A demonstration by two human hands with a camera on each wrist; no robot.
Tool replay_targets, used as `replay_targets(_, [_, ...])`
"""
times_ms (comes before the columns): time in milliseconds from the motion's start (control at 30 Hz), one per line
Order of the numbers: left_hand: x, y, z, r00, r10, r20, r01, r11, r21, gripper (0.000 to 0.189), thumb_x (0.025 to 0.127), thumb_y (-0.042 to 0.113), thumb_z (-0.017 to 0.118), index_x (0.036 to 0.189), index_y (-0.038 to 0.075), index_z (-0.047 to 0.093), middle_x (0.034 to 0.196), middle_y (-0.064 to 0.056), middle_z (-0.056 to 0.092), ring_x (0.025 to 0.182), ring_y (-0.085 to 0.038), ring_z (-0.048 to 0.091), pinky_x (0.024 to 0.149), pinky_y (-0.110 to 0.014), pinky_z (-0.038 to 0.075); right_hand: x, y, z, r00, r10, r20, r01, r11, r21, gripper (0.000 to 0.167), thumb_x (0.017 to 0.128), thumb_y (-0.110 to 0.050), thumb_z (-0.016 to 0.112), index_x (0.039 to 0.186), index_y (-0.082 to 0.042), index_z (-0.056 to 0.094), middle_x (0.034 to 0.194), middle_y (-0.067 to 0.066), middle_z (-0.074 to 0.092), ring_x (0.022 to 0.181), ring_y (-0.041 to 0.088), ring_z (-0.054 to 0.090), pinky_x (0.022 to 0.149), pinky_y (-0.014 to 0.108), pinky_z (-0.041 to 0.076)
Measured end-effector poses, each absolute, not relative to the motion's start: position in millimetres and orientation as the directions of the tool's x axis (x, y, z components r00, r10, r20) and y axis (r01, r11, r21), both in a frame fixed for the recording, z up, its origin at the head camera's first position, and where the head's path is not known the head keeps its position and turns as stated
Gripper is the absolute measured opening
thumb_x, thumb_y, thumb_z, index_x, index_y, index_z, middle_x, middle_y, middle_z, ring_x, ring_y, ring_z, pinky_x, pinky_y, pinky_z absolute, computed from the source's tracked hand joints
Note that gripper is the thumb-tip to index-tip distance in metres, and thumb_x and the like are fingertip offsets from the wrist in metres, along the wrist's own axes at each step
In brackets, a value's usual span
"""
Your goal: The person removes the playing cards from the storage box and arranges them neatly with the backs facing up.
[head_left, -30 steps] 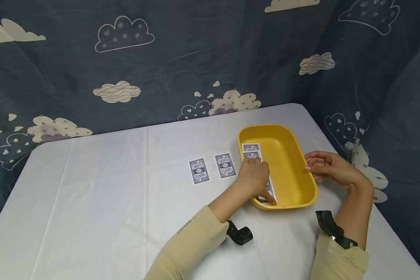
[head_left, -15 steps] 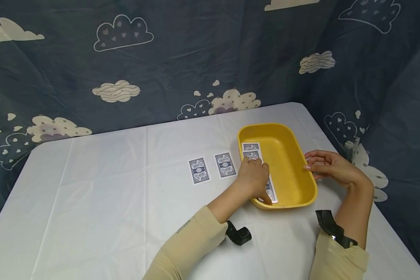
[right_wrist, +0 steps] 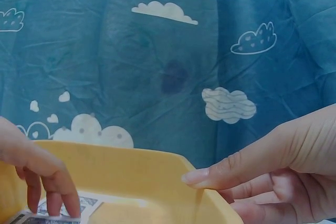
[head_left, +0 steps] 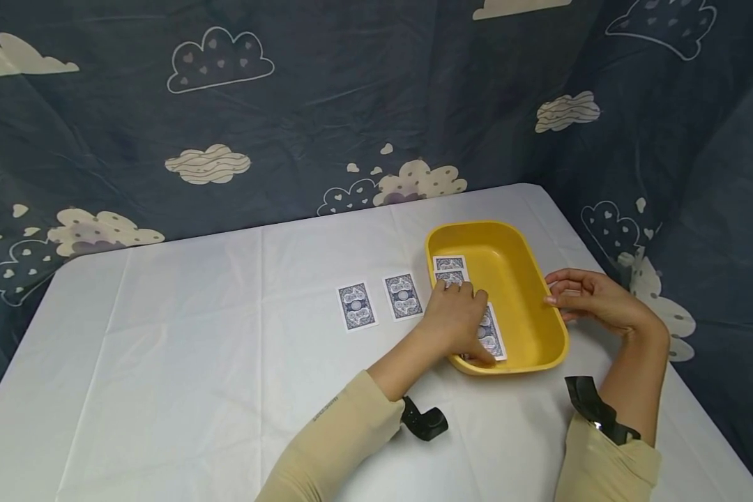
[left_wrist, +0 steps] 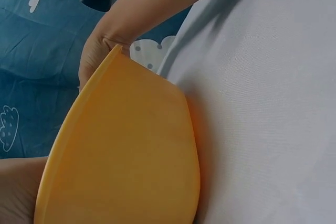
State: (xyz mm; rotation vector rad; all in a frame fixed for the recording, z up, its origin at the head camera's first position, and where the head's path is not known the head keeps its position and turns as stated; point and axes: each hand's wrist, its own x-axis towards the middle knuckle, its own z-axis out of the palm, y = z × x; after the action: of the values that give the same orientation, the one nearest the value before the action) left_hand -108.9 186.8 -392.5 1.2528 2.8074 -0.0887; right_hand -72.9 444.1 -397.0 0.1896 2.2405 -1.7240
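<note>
Inside the yellow tray my left hand holds a blue-backed playing card, thumb at its near end. The fingers point down, and in the right wrist view the fingertips are right at the card's far edge. More face-down playing cards lie in the tray at its left side, partly covered by this hand. My right hand pinches the tray's right rim, with the thumb on top and the other fingers outside.
Two face-down playing cards, one nearer the tray and one farther left, lie on the white-covered table. A dark cloth with cloud prints hangs behind. A black strap hangs at my left wrist.
The card under my left hand has slid and turned a little to the right. My left hand has barely moved, and my right hand stays at the rim.
</note>
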Motion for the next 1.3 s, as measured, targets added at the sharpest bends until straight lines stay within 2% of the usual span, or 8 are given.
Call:
replay_targets(233, [-106.2, 178.5, -375.4, -0.667, 0.742, 0.062, 0.745, 0.662, 0.081, 0.094, 0.054, 0.076, 0.067, 0.123, 0.016, 0.046, 0.11, 0.0, 0.049, 0.097, -0.015, 0.048, 0.078, -0.031, 0.044, -72.9, 443.1, -396.4, -0.94, -0.078, -0.332, 0.302, 0.262, -0.917, 0.027, 0.087, -0.008, 0.063, 0.111, -0.009, 0.049, 0.086, -0.003, 0.065, 0.076, 0.014, 0.065, 0.069, 0.032, 0.055])
replay_targets(400, [-108.7, 157.7, -349.4, -0.693, 0.715, 0.088, 0.719, 0.677, 0.16, 0.096, 0.056, 0.07, 0.071, 0.129, 0.016, 0.043, 0.118, -0.001, 0.047, 0.105, -0.015, 0.046, 0.082, -0.031, 0.045, -74.0, 442.2, -395.8, -0.937, -0.075, -0.34, 0.311, 0.263, -0.913, 0.029, 0.087, -0.008, 0.063, 0.111, -0.007, 0.048, 0.085, -0.003, 0.065, 0.075, 0.015, 0.065, 0.069, 0.032, 0.055])
replay_targets(533, [-114.4, 127.6, -335.3, -0.731, 0.676, 0.092, 0.68, 0.711, 0.177, 0.097, 0.055, 0.066, 0.075, 0.129, 0.014, 0.042, 0.119, -0.003, 0.047, 0.101, -0.016, 0.044, 0.081, -0.031, 0.044, -75.1, 442.0, -396.6, -0.938, -0.095, -0.333, 0.3, 0.259, -0.918, 0.027, 0.087, -0.008, 0.062, 0.111, -0.007, 0.048, 0.085, -0.002, 0.065, 0.075, 0.015, 0.065, 0.069, 0.032, 0.055])
replay_targets(667, [-124.0, 87.7, -334.5, -0.774, 0.626, 0.093, 0.633, 0.762, 0.135, 0.097, 0.053, 0.063, 0.078, 0.128, 0.011, 0.044, 0.116, -0.006, 0.049, 0.096, -0.018, 0.045, 0.077, -0.032, 0.045, -75.0, 442.3, -397.0, -0.94, -0.099, -0.325, 0.291, 0.263, -0.92, 0.025, 0.087, -0.008, 0.061, 0.11, -0.009, 0.049, 0.085, -0.003, 0.065, 0.075, 0.014, 0.065, 0.069, 0.032, 0.055])
replay_targets(933, [-146.0, 6.8, -352.1, -0.852, 0.524, -0.017, 0.521, 0.85, 0.075, 0.095, 0.051, 0.059, 0.081, 0.125, 0.008, 0.05, 0.111, -0.01, 0.052, 0.096, -0.024, 0.051, 0.077, -0.04, 0.046, -73.4, 444.9, -397.5, -0.945, -0.121, -0.304, 0.264, 0.265, -0.927, 0.022, 0.088, -0.006, 0.059, 0.107, -0.014, 0.052, 0.085, -0.002, 0.066, 0.073, 0.014, 0.064, 0.067, 0.03, 0.055])
replay_targets(1067, [-157.0, -19.7, -365.0, -0.863, 0.495, -0.1, 0.488, 0.869, 0.082, 0.097, 0.051, 0.058, 0.082, 0.127, 0.007, 0.05, 0.116, -0.011, 0.053, 0.103, -0.027, 0.051, 0.082, -0.043, 0.047, -73.1, 445.5, -397.2, -0.946, -0.124, -0.3, 0.261, 0.262, -0.929, 0.022, 0.088, -0.004, 0.059, 0.106, -0.015, 0.053, 0.083, -0.003, 0.065, 0.073, 0.013, 0.064, 0.067, 0.03, 0.055])
replay_targets(1300, [-173.0, -45.0, -387.4, -0.849, 0.482, -0.218, 0.463, 0.876, 0.132, 0.093, 0.054, 0.054, 0.082, 0.129, 0.008, 0.051, 0.12, -0.012, 0.053, 0.108, -0.028, 0.051, 0.084, -0.047, 0.047, -74.8, 444.8, -395.8, -0.943, -0.124, -0.309, 0.269, 0.268, -0.925, 0.021, 0.089, -0.005, 0.059, 0.106, -0.016, 0.054, 0.085, -0.003, 0.066, 0.074, 0.013, 0.064, 0.067, 0.03, 0.055])
